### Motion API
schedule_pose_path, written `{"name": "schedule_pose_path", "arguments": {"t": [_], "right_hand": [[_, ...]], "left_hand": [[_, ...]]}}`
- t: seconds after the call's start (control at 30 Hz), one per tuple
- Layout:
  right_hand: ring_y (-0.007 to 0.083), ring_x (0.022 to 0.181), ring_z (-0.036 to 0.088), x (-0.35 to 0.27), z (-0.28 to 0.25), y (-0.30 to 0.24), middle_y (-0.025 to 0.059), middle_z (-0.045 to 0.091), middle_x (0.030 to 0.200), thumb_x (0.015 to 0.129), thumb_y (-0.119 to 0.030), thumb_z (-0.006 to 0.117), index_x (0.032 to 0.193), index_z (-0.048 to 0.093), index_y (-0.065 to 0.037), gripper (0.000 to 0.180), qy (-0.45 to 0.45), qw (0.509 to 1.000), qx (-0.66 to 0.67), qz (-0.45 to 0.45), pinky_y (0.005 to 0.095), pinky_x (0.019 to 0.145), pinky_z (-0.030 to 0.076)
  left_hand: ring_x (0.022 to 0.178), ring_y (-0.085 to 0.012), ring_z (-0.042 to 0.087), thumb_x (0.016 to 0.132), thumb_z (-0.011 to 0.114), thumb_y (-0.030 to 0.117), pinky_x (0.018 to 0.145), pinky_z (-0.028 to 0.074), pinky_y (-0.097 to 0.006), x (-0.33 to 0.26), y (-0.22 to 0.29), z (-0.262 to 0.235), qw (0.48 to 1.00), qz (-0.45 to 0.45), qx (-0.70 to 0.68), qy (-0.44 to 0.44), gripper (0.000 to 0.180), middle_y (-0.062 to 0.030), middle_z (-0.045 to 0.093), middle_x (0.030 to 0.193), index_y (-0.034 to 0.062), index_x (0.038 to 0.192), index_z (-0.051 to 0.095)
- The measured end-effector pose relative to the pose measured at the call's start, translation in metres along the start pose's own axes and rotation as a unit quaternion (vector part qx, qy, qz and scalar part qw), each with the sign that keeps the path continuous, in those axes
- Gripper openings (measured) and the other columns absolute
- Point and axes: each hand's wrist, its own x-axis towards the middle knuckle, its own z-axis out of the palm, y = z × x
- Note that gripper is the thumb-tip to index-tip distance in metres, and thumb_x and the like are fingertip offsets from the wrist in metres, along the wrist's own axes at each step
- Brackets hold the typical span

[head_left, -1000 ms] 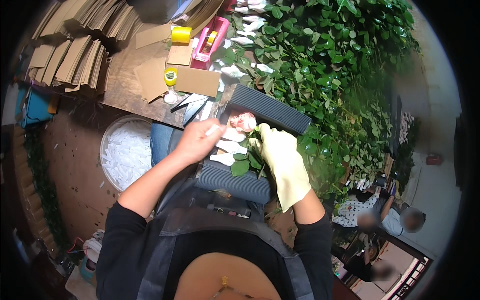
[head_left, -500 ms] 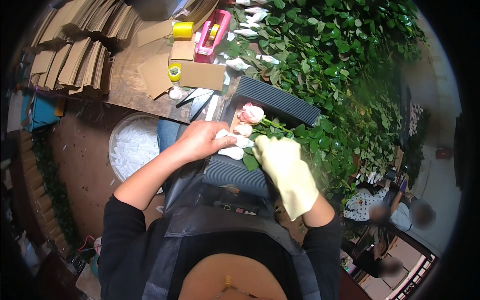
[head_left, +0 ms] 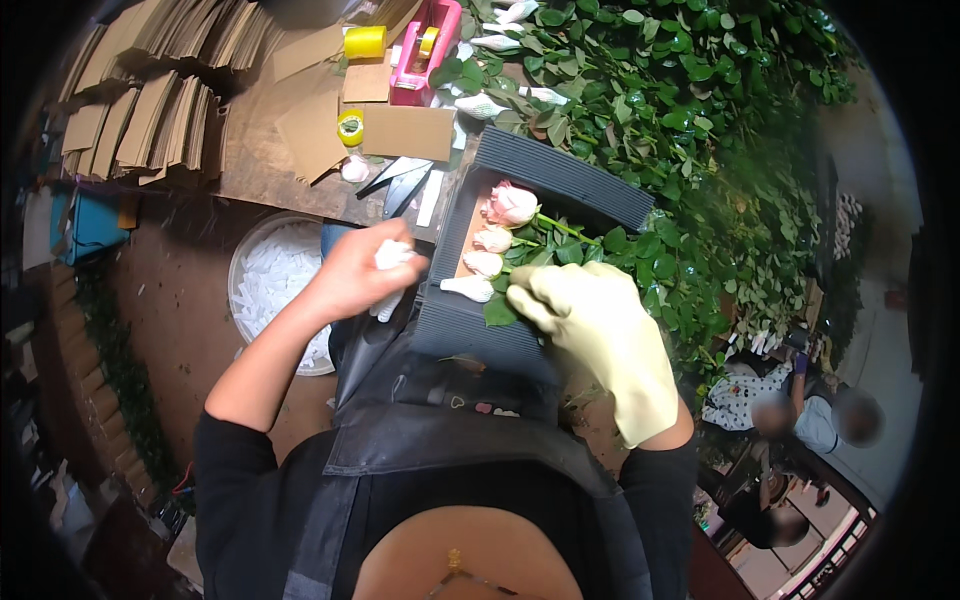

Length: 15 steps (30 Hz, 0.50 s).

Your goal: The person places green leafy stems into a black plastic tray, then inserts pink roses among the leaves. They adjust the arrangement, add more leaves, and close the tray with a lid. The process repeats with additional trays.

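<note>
A ribbed dark grey holder (head_left: 470, 334) lies in front of me with cardboard inside. In it rest a large pink rose (head_left: 513, 204), two smaller pale pink roses (head_left: 492, 238) and a bud in a white mesh sleeve (head_left: 468, 289), their stems pointing right. My bare left hand (head_left: 358, 272) is closed on a crumpled white mesh sleeve (head_left: 392, 254), left of the holder and above the white bin. My right hand (head_left: 600, 325), in a pale yellow glove, has its fingers pinched at a rose stem beside the lower blooms; the exact contact is partly hidden.
A bin (head_left: 270, 290) of white sleeves stands left. On the wooden table are scissors (head_left: 402, 184), a pink tape dispenser (head_left: 422, 55), yellow tape rolls (head_left: 365, 42) and stacked cardboard (head_left: 150, 120). Leafy rose stems (head_left: 670, 120) pile up at the right. Several people (head_left: 745, 400) work far right.
My left hand has drawn leftward, away from the blooms, with a white sleeve in it. Another small rose now shows bare. My right hand stays by the stems, shifted slightly right.
</note>
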Motion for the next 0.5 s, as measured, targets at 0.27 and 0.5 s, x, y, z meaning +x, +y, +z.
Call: {"name": "schedule_pose_path", "arguments": {"t": [0.27, 0.5], "right_hand": [[0.0348, 0.075, 0.069, 0.012, 0.022, 0.005, 0.0148, 0.069, 0.079, 0.095, -0.032, 0.066, 0.088, 0.067, -0.008, 0.026, -0.084, 0.994, -0.066, -0.03, 0.0444, 0.071, 0.055], [0.034, 0.075, 0.07, 0.023, 0.027, 0.004, 0.0146, 0.068, 0.075, 0.092, -0.024, 0.067, 0.088, 0.068, -0.007, 0.017, -0.143, 0.986, -0.061, -0.059, 0.0441, 0.071, 0.055]], "left_hand": [[0.073, -0.0074, 0.058, 0.099, 0.071, 0.031, 0.067, 0.048, -0.029, 0.025, 0.013, 0.025, 0.985, -0.018, -0.036, -0.169, 0.029, -0.0003, 0.067, 0.074, 0.0025, 0.092, 0.072], [0.064, -0.0058, 0.052, 0.096, 0.074, 0.026, 0.059, 0.039, -0.024, 0.011, -0.028, 0.052, 0.951, -0.031, -0.301, -0.068, 0.023, 0.0029, 0.062, 0.074, 0.0071, 0.084, 0.067]]}}
